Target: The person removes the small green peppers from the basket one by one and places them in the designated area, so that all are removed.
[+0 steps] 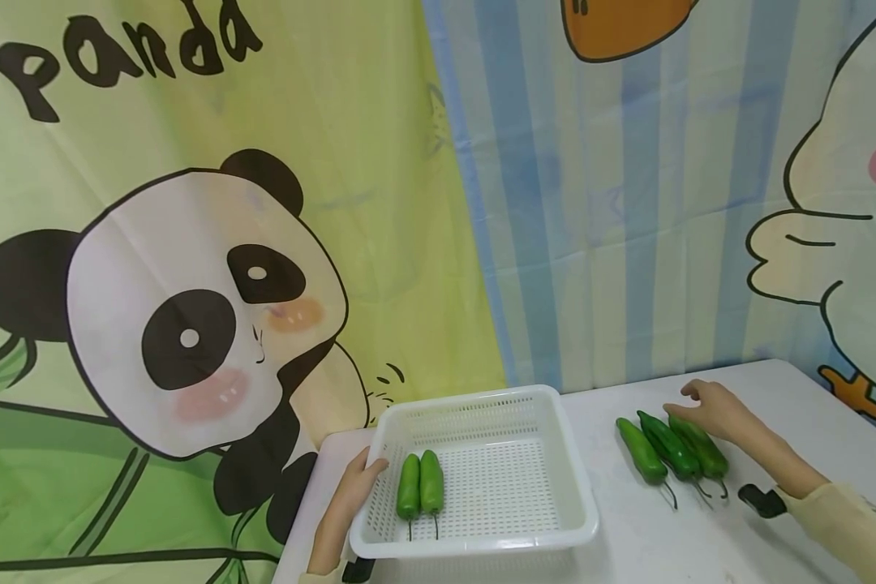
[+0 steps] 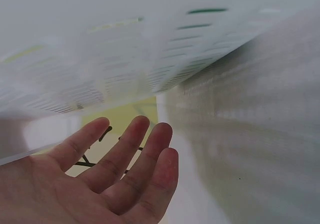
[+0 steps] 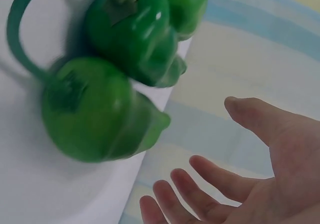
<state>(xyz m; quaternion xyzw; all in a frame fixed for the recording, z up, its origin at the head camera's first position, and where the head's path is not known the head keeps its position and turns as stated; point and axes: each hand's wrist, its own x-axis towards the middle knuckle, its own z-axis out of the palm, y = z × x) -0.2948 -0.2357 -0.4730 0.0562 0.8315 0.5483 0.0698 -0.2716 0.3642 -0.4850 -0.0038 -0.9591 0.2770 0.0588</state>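
Observation:
In the head view, my left hand (image 1: 356, 485) holds the left rim of a white plastic basket (image 1: 580, 487), thumb over the edge. The left wrist view shows the other fingers (image 2: 132, 146) outside the perforated wall, spread and slightly bent. Two green peppers (image 1: 409, 491) lie side by side inside the basket, stems toward me. On the table to the right lie three more green peppers: a left one (image 1: 638, 450), a middle one (image 1: 669, 444) and a right one (image 1: 703, 448). My right hand (image 1: 715, 410) hovers by the right pepper's far end, fingers apart from it in the right wrist view.
A white table (image 1: 759, 389) carries the basket and the loose peppers. Behind it hangs a printed curtain (image 1: 409, 203) with a panda and blue stripes. The table's back edge runs close to the curtain.

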